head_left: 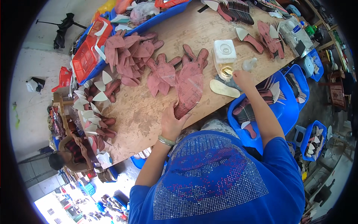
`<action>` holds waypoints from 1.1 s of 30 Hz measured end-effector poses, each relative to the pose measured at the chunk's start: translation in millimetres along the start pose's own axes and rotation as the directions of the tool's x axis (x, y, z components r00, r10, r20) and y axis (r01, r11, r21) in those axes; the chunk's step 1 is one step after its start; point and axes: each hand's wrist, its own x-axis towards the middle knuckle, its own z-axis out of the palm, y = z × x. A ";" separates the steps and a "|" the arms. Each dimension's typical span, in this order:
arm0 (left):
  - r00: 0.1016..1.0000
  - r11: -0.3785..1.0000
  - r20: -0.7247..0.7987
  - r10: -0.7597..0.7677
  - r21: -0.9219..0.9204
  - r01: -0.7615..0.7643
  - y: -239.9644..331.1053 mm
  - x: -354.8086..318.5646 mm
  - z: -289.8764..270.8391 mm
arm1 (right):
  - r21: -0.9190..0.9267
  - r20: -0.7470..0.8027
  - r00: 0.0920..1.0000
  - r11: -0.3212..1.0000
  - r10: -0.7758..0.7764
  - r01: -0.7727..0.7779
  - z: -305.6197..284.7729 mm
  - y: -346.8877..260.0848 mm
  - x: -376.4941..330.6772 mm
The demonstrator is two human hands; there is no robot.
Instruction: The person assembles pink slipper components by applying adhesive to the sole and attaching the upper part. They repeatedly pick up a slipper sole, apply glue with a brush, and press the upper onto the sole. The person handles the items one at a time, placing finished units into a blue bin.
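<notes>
My left hand (171, 122) grips the near end of a fan of reddish shoe insoles (190, 87), thumb on one side and fingers on the other. They lie on the wooden table, their dark edges showing at the far end. My right hand (244, 79) is closed beside the cut opening of a white plastic container (225, 51); what its fingers hold, if anything, is hidden. Yellowish residue coats that opening. Just nearer lies a pale cream sole-shaped piece (223, 89).
Piles of reddish insoles (126, 56) cover the table's far left. White-tipped insoles (93, 119) line its left edge. A blue bin (278, 114) of insoles stands under my right arm. A seated person (72, 153) is at the left.
</notes>
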 end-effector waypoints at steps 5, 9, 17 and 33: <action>0.987 0.984 -0.016 -0.159 -0.077 0.158 -7.0 -6.7 3.4 | -0.029 -0.070 0.996 0.998 -0.055 0.053 -2.9 0.0 -4.9; 0.966 0.956 -0.011 -0.260 -0.144 0.255 -5.7 -7.2 4.2 | -0.006 -0.021 1.000 1.000 0.008 -0.008 -20.6 -0.8 -34.1; 0.963 0.960 -0.024 -0.269 -0.089 0.266 -2.0 2.4 2.9 | 0.798 0.089 0.996 0.598 0.020 -0.083 -77.4 -57.9 -101.2; 0.989 0.994 -0.126 -0.077 -0.082 0.067 -14.9 -5.0 -13.5 | 0.771 -0.104 0.975 0.603 -0.198 0.205 -120.7 -102.9 -102.1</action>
